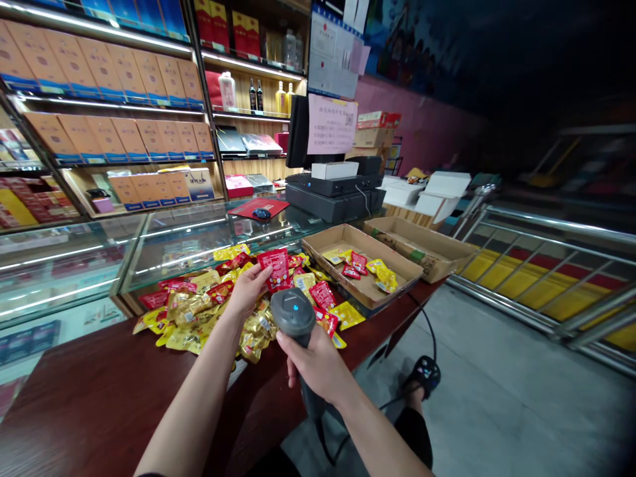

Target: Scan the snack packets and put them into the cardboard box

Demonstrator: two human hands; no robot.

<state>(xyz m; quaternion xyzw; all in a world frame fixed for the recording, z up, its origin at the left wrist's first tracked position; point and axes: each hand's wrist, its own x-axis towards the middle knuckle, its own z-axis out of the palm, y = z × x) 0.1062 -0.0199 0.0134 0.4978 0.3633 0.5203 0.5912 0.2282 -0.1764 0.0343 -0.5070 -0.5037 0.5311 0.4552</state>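
Left hand (251, 291) pinches a red foil packet (276, 268) upright between thumb and fingers, above a heap of gold and yellow packets (191, 318) near the far edge of the bench (99, 411), by a glass display case (64, 265). Right hand (315, 368) wrapped firmly round the grip of a grey handheld barcode scanner (291, 315), its head just beside the packet. Cardboard tray (338, 281) toward the bench's far right corner holds more packets. Risks: a light pinch on slick foil could drop the packet into the heap, mixing it with the others. A black cord (320, 437) below the scanner could snag on the near bench edge, jerking the scanner into the loose packets.
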